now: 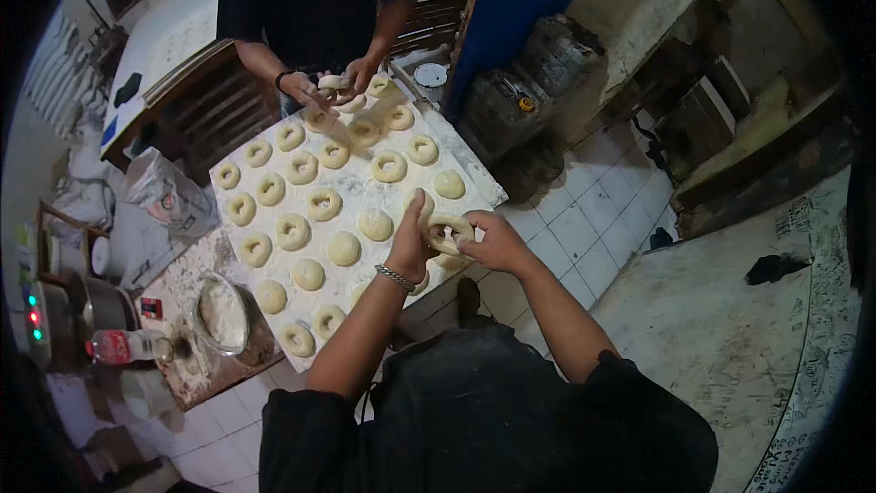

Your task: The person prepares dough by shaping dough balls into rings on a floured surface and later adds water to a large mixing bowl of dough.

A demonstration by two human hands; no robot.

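Observation:
My left hand (411, 246) and my right hand (488, 242) hold a pale dough ring (447, 224) between them near the board's front right edge. My left thumb points up along the ring's side, its fingers partly hidden behind it; my right thumb and fingers grip the other side. Beneath and beyond them, a floured board (233, 217) carries several dough rings (389, 166) and several round dough balls (343, 248) without holes.
Across the board, another person (310, 0) handles dough with both hands. At left are a flour bowl (222, 315), a sack (169, 192), a plastic bottle (128, 347) and pots. Dark bulky containers (534, 82) stand back right, beside tiled floor (593, 219) and a low pale surface (712, 338).

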